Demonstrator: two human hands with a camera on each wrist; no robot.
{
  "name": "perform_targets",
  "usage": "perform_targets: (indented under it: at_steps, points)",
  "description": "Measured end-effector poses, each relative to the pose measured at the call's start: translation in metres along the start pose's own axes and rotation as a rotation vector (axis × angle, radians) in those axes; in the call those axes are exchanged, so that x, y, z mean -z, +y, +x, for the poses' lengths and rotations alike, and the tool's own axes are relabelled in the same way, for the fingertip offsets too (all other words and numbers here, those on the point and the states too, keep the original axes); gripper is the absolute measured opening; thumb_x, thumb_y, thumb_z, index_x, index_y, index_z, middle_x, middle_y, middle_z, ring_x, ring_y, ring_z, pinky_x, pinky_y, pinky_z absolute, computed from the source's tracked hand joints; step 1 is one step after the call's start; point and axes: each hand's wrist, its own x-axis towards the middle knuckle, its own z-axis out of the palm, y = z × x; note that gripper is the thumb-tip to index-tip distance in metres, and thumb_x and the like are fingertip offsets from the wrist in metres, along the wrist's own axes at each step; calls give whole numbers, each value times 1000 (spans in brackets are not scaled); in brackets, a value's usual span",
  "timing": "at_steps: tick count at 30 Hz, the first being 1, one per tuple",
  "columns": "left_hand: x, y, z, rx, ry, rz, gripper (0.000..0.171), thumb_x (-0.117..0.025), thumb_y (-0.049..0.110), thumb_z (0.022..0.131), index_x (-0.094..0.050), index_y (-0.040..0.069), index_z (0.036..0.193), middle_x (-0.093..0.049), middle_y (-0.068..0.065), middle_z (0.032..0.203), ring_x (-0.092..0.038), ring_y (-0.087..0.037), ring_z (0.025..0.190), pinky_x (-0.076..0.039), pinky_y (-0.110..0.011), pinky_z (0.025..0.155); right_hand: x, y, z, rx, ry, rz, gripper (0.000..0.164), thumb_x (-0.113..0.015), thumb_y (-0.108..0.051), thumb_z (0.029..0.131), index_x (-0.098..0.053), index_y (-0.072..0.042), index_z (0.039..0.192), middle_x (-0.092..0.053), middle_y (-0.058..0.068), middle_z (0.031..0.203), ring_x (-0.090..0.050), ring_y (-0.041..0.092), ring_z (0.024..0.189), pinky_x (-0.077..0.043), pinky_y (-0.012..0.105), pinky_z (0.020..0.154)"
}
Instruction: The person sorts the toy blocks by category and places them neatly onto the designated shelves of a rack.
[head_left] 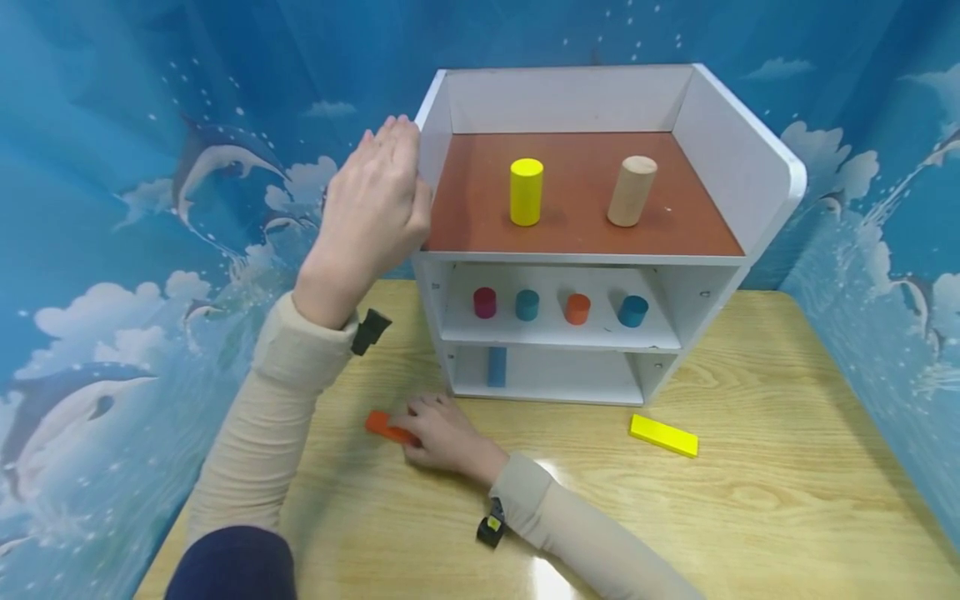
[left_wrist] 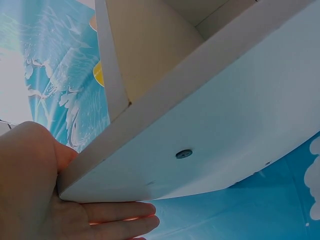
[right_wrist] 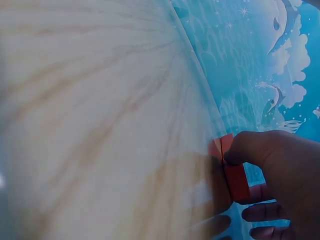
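Note:
My left hand [head_left: 372, 200] grips the left side panel of a white toy shelf [head_left: 555, 260]. In the left wrist view its straight fingers [left_wrist: 122, 212] lie along the panel's outer face, while the thumb passes behind the edge, its tip hidden. Down on the table, my right hand [head_left: 447, 437] pinches an orange rectangular block [head_left: 384, 425] left of the shelf's foot. The right wrist view has this orange block [right_wrist: 237, 177] between thumb and fingers, touching or very close to the tabletop.
A yellow cylinder [head_left: 526, 193] and a plain wooden cylinder [head_left: 632, 192] stand on the brown top. Several short coloured cylinders, one orange [head_left: 577, 309], line the middle shelf. A blue block [head_left: 497, 367] sits on the bottom shelf. A yellow block [head_left: 663, 436] lies on the wooden table [head_left: 757, 500].

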Motion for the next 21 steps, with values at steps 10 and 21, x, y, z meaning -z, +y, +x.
perform_targets:
  at_steps: [10,21]
  points:
    - [0,0,0,2,-2,-7,53,-32,17,101,-36,-8,148,-38,-23,152,-32,-30,145,-19,-39,120,2,-6,-2,10,33,-59,38,-69,-36,82,-68,-21,117,-62,-4,96,-55,12,89,-41,27,77]
    - [0,0,0,10,-16,-11,53,-31,17,102,-35,-8,148,-37,-23,153,-31,-29,145,-18,-39,120,4,-9,-7,20,156,20,17,-71,-27,77,-63,-20,90,-64,-5,94,-55,12,86,-40,26,75]
